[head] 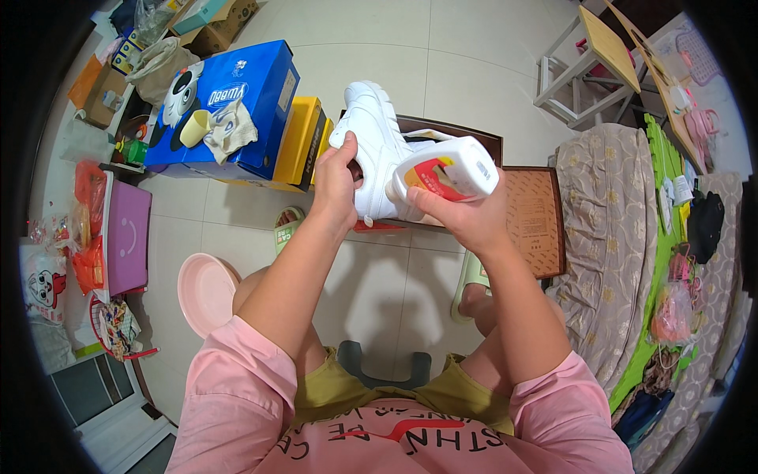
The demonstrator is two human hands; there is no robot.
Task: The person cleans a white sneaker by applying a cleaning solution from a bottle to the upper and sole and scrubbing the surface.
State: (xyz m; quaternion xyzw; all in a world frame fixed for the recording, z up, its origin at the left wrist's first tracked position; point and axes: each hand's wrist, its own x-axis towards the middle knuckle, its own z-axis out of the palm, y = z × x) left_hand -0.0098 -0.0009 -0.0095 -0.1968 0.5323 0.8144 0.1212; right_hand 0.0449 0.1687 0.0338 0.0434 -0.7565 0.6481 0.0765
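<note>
My left hand (337, 183) grips a white sneaker (374, 148) around its opening, with the thumb on the upper. The toe points away from me and the sole faces right. In my right hand (482, 219) is a white plastic bottle (444, 172) with a red and yellow label, tipped so that its base is up to the right. Its narrow end meets the shoe's side near the heel; whether it touches the sole or the upper I cannot tell. Beneath both hands stands an open brown box (456, 125); a white thing inside is mostly hidden by the bottle.
A brown patterned box panel (533, 219) lies right of the box. At left, a beige cup (195, 128) and a crumpled cloth (232, 129) rest on a blue carton (260, 77), beside yellow boxes (300, 142). A pink basin (207, 293) sits near my left leg. Fabric-covered seating (604, 237) borders the right.
</note>
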